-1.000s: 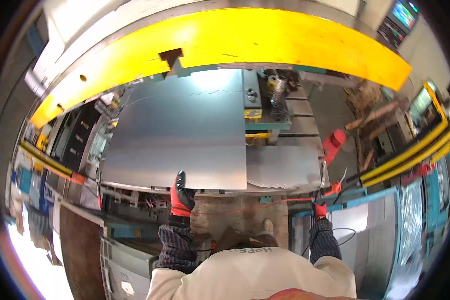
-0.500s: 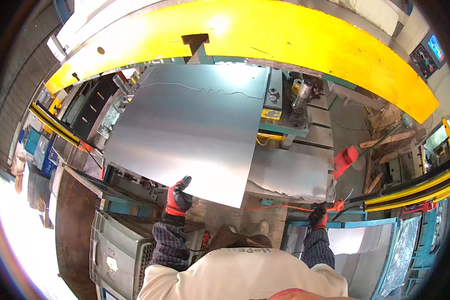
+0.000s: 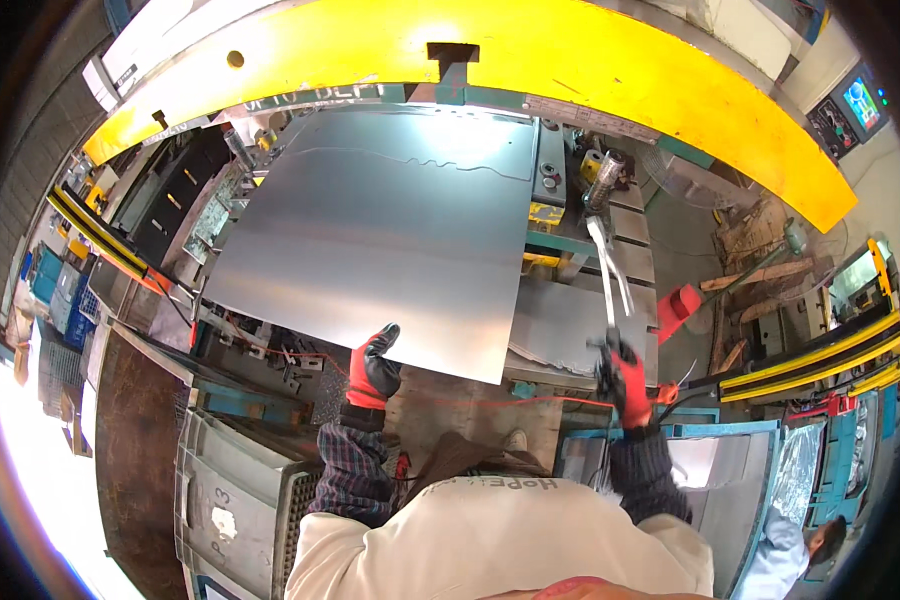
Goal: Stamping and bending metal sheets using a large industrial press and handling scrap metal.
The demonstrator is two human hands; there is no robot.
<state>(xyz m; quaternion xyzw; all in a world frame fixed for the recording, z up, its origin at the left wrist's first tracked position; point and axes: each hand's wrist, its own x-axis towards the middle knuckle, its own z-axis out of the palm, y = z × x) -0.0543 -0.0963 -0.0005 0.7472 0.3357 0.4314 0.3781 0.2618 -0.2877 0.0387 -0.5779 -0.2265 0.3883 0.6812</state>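
A large, smooth metal sheet lies under the yellow press beam, with a thin wavy line across its far part. At the sheet's near edge, my left hand, in a red and black glove, is closed with the thumb over the top. My right hand, also gloved, is raised beside the smaller metal sheet. It grips a long, pale two-pronged tool, like tongs, whose prongs point away from me toward a coiled metal post. Its exact kind cannot be made out.
The yellow beam spans the far side. Yellow-striped bars stand at the right, near a red box-shaped part. A grey crate sits at lower left, a blue-framed bin at lower right. Another person appears at the lower right.
My right hand has risen and moved forward, and the pale two-pronged tool now reaches out from it. My left hand remains at the sheet's edge. Another person has come into view at lower right.
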